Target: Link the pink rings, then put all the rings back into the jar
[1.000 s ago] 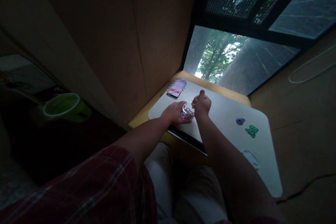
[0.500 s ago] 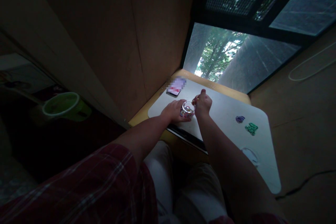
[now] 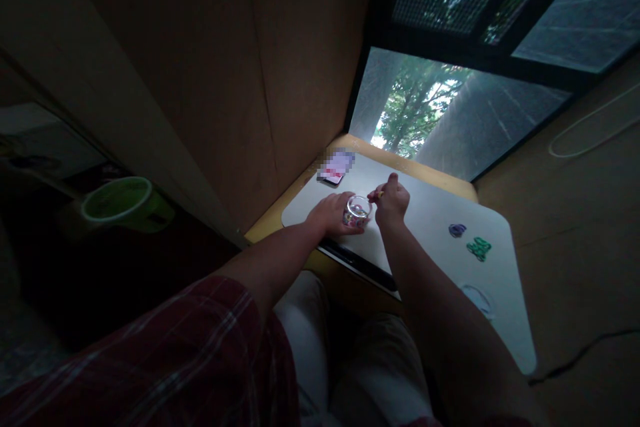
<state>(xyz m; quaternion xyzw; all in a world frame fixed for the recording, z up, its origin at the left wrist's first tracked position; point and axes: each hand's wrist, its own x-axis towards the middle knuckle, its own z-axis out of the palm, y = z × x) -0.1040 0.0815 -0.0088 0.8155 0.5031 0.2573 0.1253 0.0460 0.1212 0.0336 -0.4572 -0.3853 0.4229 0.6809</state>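
My left hand (image 3: 331, 215) is closed around the side of a clear round jar (image 3: 364, 203), whose lower part is filled with multicoloured rubber bands (image 3: 354, 220). The jar's mouth is uncovered and faces up. Just right of the rim, my right hand (image 3: 393, 201) is closed in a pinch; a bit of yellow, which looks like a small rubber band (image 3: 381, 194), shows at its fingertips. To the right on the white table lie a small purple pile of rubber bands (image 3: 457, 231) and a larger green pile of rubber bands (image 3: 479, 249).
A clear round lid (image 3: 477, 300) lies by my right forearm on the white folding table (image 3: 430, 253). Near the far left corner rests a phone (image 3: 337, 167). Wooden walls and a window (image 3: 415, 100) border the table. A green bin (image 3: 125, 203) stands at left.
My right hand has shifted slightly right, away from the jar's rim. Less of the small coloured thing shows in its fingers. My left hand and the jar stay in place.
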